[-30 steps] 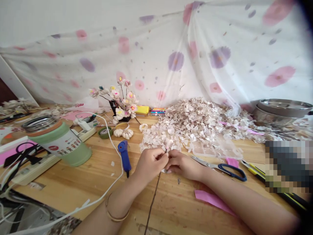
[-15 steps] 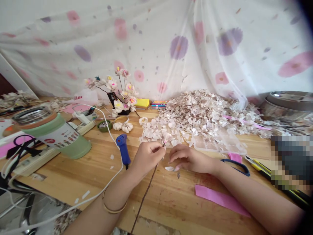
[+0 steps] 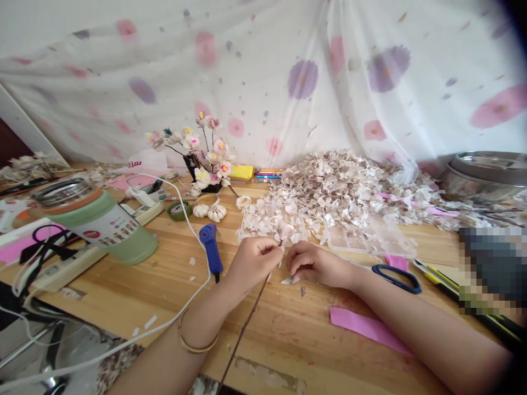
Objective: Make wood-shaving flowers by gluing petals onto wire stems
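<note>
My left hand [image 3: 257, 263] pinches a thin brown twig [image 3: 251, 315] near its upper end. Pale pinkish petals [image 3: 285, 230] stand at the twig's tip, just above my fingers. The lower part of the twig slants down toward the front edge of the table. Close by on the right, my right hand [image 3: 317, 264] reaches down to the wood with curled fingers. A small whitish petal [image 3: 287, 280] is at its fingertips, pinched at one end and low over the table. A dark flake [image 3: 302, 291] lies beside that hand.
A blue glue gun [image 3: 211, 249] and its white cord lie left of my hands. Behind them are a heap of dried petals [image 3: 329, 181] and a clear compartment tray [image 3: 370, 244]. Scissors [image 3: 397, 278], a pink paper strip [image 3: 366, 328] and a green cup [image 3: 119, 225] stand or lie around.
My right hand's fingers have closed in on the petal that lay on the table, and the petal's visible part is now smaller. My left hand holds the twig as before.
</note>
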The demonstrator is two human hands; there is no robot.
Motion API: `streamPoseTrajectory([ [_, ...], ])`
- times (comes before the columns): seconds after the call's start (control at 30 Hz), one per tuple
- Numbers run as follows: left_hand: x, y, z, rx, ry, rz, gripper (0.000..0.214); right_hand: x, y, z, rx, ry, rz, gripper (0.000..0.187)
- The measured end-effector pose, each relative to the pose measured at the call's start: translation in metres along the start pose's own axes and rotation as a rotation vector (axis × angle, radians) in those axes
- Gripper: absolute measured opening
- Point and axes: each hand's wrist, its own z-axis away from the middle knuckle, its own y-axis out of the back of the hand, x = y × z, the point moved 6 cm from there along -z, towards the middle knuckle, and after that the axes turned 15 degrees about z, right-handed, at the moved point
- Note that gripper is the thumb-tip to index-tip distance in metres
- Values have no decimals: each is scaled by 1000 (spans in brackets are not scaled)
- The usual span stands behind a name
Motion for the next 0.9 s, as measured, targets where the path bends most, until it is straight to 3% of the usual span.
streamPoseTrajectory([
  [0.2, -5, 0, 0, 5, 16, -40, 31, 2, 34, -1, 134, -147, -100, 22],
  [0.3, -9, 0, -1, 1, 35, -53, 30, 3, 42, 2, 53, -175, -121, 18],
  [0.43, -11, -2, -1, -17, 47, -44, 30, 2, 31, 6, -116, -63, -130, 14],
  [0.6, -9, -4, 0, -39, 55, -42, 30, 5, 17, 7, -129, -1, -118, 17],
  [0.9, -10, -7, 1, -48, 61, -53, 30, 3, 9, 4, -119, 38, -45, 14],
])
